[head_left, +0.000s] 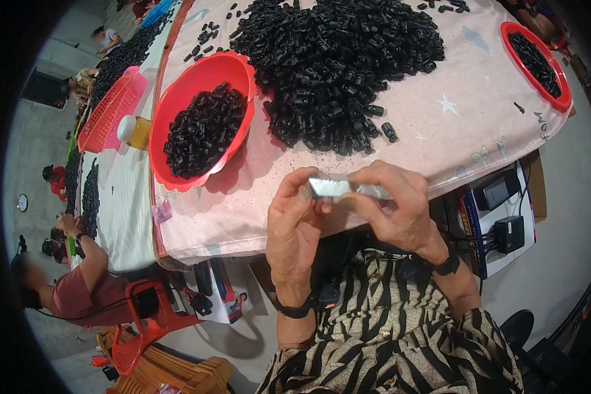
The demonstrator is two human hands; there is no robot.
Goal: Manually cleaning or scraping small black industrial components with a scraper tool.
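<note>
In front of my chest, at the near edge of the table, both hands are raised and close together. Between the thumb and fingers of my right hand is a flat, silvery, blade-like tool, held level. Its far end meets the fingertips of my left hand, which are pinched; whatever they grip is hidden by the fingers and the tool. Just beyond my hands lies a large heap of small black cylindrical plastic pieces. One loose black piece rests at its near right side.
A red scalloped bowl of black pieces stands left of the heap. Beside it are a yellow-liquid jar and a pink basket. A red tray sits at far right. Another person sits left, near a red chair.
</note>
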